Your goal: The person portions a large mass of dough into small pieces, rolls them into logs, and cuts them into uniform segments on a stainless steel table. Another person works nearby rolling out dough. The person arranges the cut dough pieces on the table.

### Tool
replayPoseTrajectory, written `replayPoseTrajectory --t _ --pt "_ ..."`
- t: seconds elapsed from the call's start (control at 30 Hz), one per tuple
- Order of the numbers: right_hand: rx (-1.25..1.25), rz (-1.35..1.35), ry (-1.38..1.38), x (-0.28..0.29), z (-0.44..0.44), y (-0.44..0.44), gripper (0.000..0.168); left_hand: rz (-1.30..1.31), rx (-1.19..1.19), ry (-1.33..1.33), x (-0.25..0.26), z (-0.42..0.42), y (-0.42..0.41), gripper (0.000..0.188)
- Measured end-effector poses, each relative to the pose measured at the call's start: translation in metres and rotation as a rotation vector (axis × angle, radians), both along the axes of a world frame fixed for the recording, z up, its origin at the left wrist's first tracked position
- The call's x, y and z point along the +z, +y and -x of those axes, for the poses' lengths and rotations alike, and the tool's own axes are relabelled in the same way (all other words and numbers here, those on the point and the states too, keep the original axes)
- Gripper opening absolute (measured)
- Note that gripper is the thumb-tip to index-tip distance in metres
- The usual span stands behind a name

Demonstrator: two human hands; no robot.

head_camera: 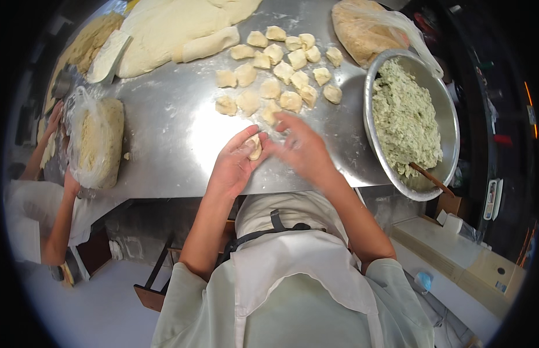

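In my left hand rests a small piece of dough, held between the thumb and fingers above the front of the steel table. My right hand is blurred just to its right, fingers spread and apparently holding nothing. Its raised fingers overlap the nearest of several dough pieces, which lie scattered beyond both hands. To the right stands a metal bowl of pale green-flecked filling, with a wooden stick leaning in it.
A large dough sheet with a rolled edge covers the back left, beside a scraper. Plastic-wrapped filling sits at left, near a co-worker's arms. Another bag of filling lies behind the bowl.
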State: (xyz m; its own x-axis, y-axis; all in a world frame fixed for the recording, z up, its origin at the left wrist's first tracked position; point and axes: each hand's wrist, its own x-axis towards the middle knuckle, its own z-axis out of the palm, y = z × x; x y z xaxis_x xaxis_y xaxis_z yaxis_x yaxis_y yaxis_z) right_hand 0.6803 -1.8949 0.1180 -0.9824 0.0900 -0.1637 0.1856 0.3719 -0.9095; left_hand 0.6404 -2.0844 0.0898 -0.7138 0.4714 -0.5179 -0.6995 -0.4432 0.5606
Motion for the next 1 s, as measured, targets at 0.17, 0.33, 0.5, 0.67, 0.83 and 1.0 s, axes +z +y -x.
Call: replayPoseTrajectory --t 0.17,0.33,0.5,0.67,0.83,1.0 --pt "0.143 -0.27 0.456 -0.02 -0.011 0.007 0.044 0.066 -0.088 0.086 0.006 -0.005 0.035 0.059" --pt "-0.23 -0.199 0.528 -0.013 -0.009 0.038 0.022 -0.036 -0.134 0.083 0.032 0.016 0.036 0.062" --pt "-0.352 -0.326 0.48 -0.042 -0.003 0.07 0.019 0.765 -0.004 0.864 0.032 0.101 0.009 0.054" --pt "-0.306 -0.433 0.393 -0.066 0.006 0.071 0.015 1.365 -0.021 1.573 0.001 0.216 -0.007 0.065" --pt "-0.448 -0.261 0.44 -0.062 0.0 0.069 0.023 1.63 -0.392 1.728 -0.013 0.27 0.002 0.068" --pt "-0.469 -0.308 0.525 -0.062 -0.008 0.073 0.023 1.6 -0.283 1.537 -0.013 0.305 0.001 0.052"
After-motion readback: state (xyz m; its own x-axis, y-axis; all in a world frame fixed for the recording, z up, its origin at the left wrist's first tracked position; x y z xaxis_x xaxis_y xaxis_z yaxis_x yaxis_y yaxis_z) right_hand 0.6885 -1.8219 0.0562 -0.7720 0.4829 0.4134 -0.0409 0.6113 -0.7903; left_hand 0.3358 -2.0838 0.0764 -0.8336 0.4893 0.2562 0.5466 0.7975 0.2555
